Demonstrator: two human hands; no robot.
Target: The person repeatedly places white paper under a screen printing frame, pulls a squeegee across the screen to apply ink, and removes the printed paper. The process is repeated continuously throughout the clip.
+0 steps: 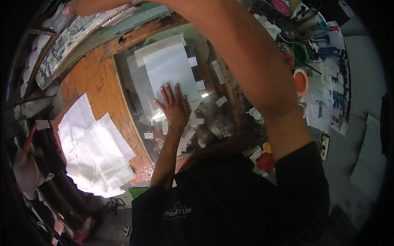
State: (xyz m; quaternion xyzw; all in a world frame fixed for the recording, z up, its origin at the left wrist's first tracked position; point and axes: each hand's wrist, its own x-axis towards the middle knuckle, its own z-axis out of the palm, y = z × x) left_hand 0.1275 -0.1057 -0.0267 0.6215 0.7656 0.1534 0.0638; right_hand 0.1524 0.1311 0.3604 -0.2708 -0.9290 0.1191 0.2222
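Observation:
My left hand [174,107] lies flat with spread fingers on the lower part of a white paper sheet [166,67]. Beneath the sheet is a glass panel [135,108] set in a wooden board, with small pieces of tape and paper scattered around it. My right arm stretches across the top of the view to the far left. There my right hand [72,9], partly cut off at the edge, seems closed on the upper edge of a raised, paint-stained screen frame [76,43]; most of its fingers are hidden.
A fanned pile of white sheets [96,151] rests on the orange wooden board [92,78] at left. Open paint pots [301,81] crowd the right side beside a power strip [324,147]. Another person [30,168] holds a small pale piece at the far left.

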